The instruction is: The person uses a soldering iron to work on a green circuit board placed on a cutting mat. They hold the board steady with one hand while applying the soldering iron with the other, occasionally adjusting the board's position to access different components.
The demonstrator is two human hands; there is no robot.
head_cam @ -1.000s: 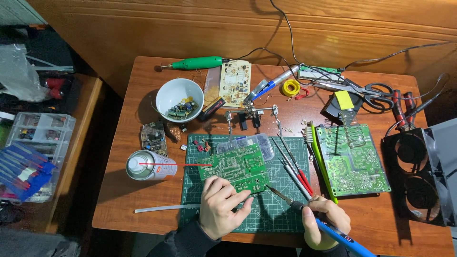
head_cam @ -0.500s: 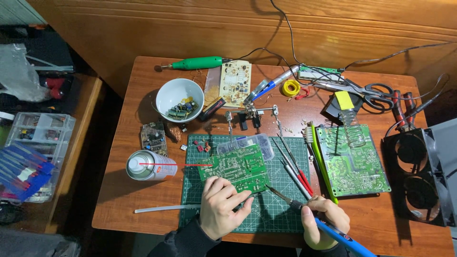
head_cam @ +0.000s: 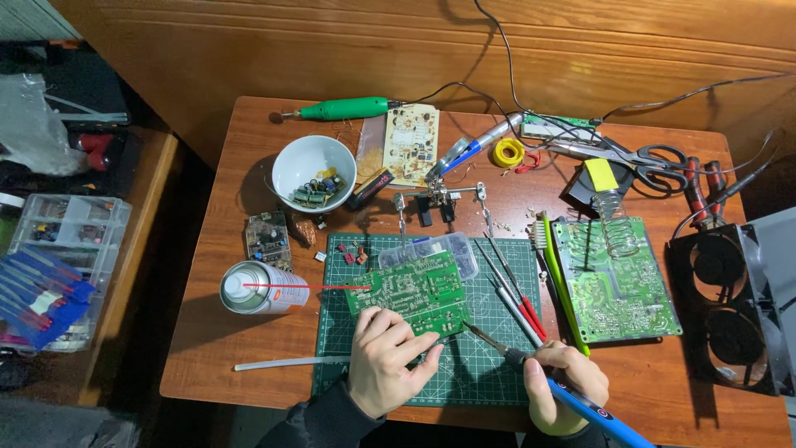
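My left hand [head_cam: 386, 358] grips the near edge of a green circuit board [head_cam: 410, 292] that lies tilted on a green cutting mat [head_cam: 489, 375]. My right hand [head_cam: 564, 390] is closed around a blue-handled soldering iron [head_cam: 531, 369]; its metal tip reaches the board's lower right corner. A small clear plastic box [head_cam: 439, 250] sits just behind the board.
A white spray can [head_cam: 261, 288] with a red straw lies left of the mat. Behind are a white bowl of parts [head_cam: 313, 172], a helping-hands clamp [head_cam: 438, 201] and a green rotary tool [head_cam: 340, 109]. A second green board [head_cam: 618, 284], probes [head_cam: 514, 290], scissors [head_cam: 638, 154] and black fans [head_cam: 730, 309] lie to the right.
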